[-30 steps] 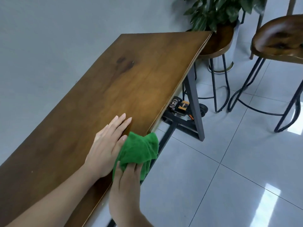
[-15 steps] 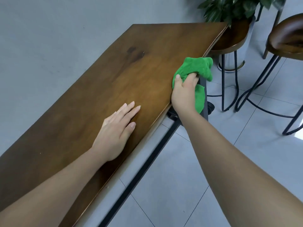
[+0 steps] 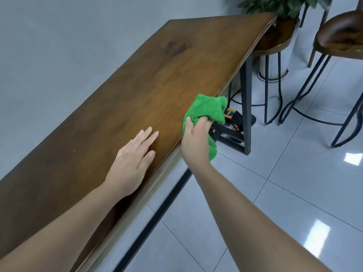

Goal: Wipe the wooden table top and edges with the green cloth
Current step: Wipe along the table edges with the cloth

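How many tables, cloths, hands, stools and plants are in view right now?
Wooden table: 1
Green cloth: 1
Hands: 2, left hand flat on the table, right hand gripping the cloth
Stools: 2, nearer stool, far stool
Potted plant: 1
Total: 7

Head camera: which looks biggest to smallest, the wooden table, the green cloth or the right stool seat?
1. wooden table, by far.
2. green cloth and stool seat look alike; the seat is farther and cut off.
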`<state>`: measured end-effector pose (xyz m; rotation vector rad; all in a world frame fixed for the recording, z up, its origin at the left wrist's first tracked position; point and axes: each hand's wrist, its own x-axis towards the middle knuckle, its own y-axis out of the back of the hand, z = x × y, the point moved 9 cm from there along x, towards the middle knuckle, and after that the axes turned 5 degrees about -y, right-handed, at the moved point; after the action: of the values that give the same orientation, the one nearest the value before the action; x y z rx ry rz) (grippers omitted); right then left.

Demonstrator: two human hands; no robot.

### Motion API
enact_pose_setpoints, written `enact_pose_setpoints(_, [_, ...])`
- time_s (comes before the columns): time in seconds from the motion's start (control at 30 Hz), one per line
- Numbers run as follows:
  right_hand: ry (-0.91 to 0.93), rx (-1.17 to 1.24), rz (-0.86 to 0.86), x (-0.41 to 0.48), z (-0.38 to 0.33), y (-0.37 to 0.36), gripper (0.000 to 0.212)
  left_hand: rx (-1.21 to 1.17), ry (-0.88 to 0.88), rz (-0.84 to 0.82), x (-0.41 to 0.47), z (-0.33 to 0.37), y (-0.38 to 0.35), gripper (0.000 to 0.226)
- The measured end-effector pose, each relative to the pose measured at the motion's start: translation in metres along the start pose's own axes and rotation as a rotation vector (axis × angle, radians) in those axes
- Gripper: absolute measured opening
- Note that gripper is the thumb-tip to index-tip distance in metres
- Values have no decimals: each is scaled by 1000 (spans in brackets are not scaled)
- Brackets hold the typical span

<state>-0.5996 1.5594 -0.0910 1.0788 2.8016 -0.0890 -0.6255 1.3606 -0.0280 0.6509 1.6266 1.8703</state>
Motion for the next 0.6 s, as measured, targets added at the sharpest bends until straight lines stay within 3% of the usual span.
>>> enact_pose_setpoints(0.2, [-2,-1,-80,-160,29,-70,43,20,-13,-19,-106,-39,3,57])
enact_pose_setpoints(0.33, [7,17,-101,-272,45,-112,28,37,-19,-25,-181,-73,7,57])
enact_pose_setpoints(0.47, [-37,35,-182,-367,64,-151,53,59,-38,-10,-225,-95,11,57])
enact_pose_setpoints(0.6, [-45,0,-197,-400,66,-162,33,44,-44,16,-228,-95,12,60])
